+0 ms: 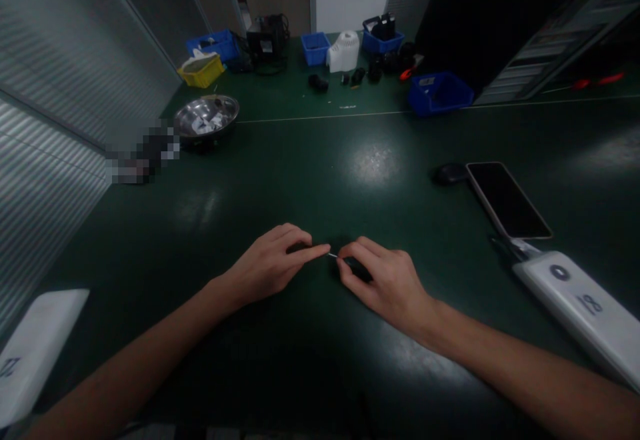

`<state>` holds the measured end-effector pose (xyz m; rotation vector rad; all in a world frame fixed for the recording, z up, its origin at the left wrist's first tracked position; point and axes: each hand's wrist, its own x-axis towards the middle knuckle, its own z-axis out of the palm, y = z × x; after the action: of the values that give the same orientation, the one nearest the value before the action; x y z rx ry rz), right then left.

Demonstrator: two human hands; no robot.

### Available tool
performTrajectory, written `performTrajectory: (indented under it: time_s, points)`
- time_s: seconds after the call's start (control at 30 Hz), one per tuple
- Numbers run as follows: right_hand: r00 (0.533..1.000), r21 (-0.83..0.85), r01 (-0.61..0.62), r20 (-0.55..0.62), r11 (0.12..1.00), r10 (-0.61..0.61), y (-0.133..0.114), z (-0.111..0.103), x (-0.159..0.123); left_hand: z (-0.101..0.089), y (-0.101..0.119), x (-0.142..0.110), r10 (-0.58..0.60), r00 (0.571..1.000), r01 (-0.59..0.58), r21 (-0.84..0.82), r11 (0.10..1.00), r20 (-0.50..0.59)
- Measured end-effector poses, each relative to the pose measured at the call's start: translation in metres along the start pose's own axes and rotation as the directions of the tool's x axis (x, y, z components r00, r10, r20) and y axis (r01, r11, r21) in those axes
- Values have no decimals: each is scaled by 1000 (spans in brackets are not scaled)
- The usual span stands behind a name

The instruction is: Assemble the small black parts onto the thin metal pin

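Note:
Over the front middle of the green table [300, 180], my left hand [270, 260] and my right hand [387, 280] face each other, nearly fingertip to fingertip. My left fingers are curled around a dark object [299, 248], its index finger stretched toward the right hand. Between the fingertips a thin, bright metal shaft [333, 255] shows. My right thumb and fingers close on a small black piece [357, 268] at the shaft's other end. Fingers cover most of both objects, so their exact kind cannot be made out.
To the right are a phone [510, 200], a black rounded object [451, 173] and a white device [585, 307]; another white device [43, 333] lies left. A metal bowl [207, 117] with white pieces, a blue bin [440, 93] and a yellow bin [203, 72] stand farther back.

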<state>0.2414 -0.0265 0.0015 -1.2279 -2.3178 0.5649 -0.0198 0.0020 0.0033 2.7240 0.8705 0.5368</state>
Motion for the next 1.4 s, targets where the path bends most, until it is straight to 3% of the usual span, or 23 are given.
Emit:
performTrajectory:
  time_s: [0.23, 0.4, 0.57, 0.7, 0.9, 1.13, 1.23, 1.3, 1.4]
  points:
    - [998, -282, 25, 60, 959, -8, 4, -5, 1, -1, -4, 0, -44, 995, 33, 116, 993, 90]
    - [997, -294, -27, 56, 955, 45, 8, -12, 3, -4, -9, -3, -101, 990, 94, 72, 993, 102]
    - [996, -256, -81, 22, 963, 90, 10, -9, 3, -5, 1, -1, -159, 987, 160, -203, 966, 19]
    - [995, -221, -94, -8, 971, 95, 10, -6, 4, 3, 19, 6, -142, 990, 130, -396, 909, -1]
    - [995, -220, -104, -26, 970, 100, 11, -6, 5, 13, 24, 11, -219, 975, 205, -224, 953, -38]
    - [994, -204, -111, -29, 973, 108, 11, -6, 6, 17, 24, 12, -134, 990, 127, -128, 984, -44]
    - [992, -178, -122, -15, 976, 122, 10, -8, 6, 12, 15, 8, -159, 986, 152, -118, 981, -54]
    - [992, -156, -125, 2, 980, 127, 10, -9, 6, 3, -2, 2, -256, 965, 247, -132, 960, -59]
    - [993, -133, -120, 2, 984, 121, 10, -11, 6, -20, -46, -14, -477, 868, 468, -92, 879, -141]
